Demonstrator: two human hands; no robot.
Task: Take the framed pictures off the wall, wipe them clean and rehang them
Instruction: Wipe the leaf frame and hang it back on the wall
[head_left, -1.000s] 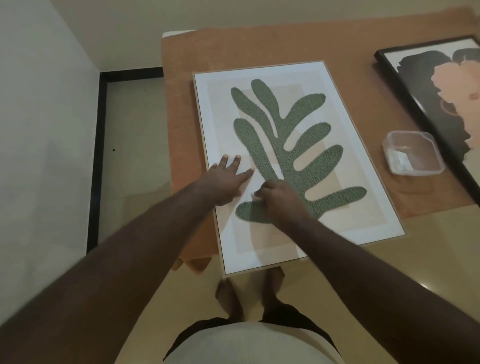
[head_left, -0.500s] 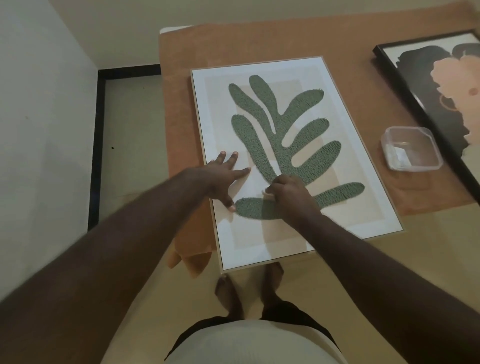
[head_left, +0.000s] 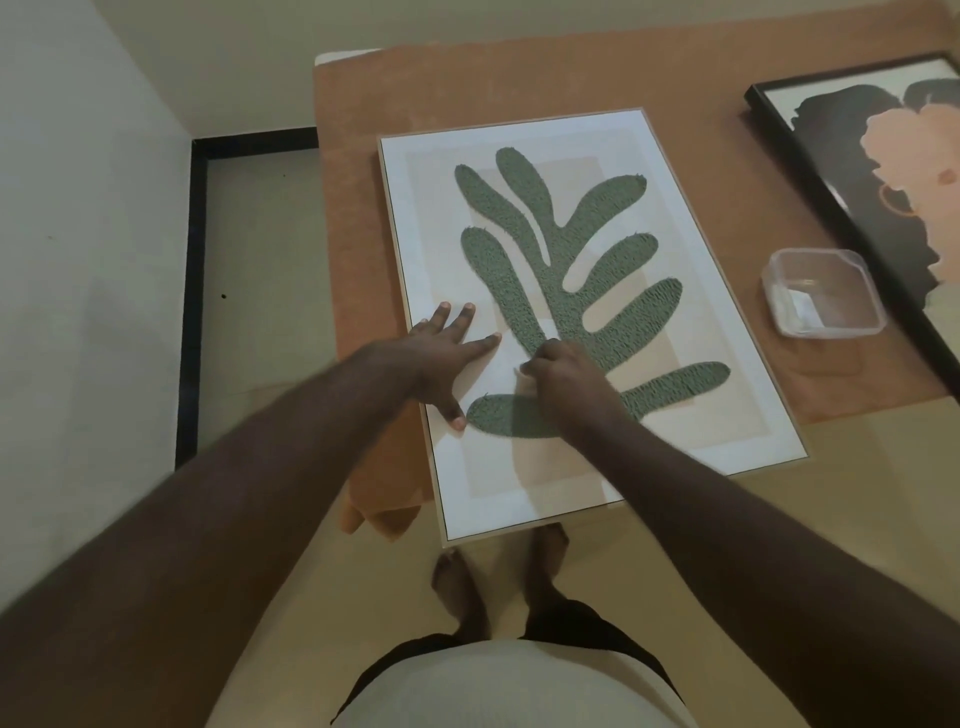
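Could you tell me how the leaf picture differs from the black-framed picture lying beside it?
The leaf picture has a thin pale frame; the black-framed picture has a dark one. The leaf picture shows a green leaf on a light ground, the other a peach shape on black. Both hands are on the leaf picture, the left hand flat, the right hand curled on something pale; the other is untouched. The leaf picture overhangs the near edge. Both lie flat on the orange cloth.

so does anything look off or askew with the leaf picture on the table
Yes: the leaf picture lies skewed on the table, and its near end sticks out past the table edge over the floor. The left hand presses flat on it; the right hand wipes. No damage or spills show.
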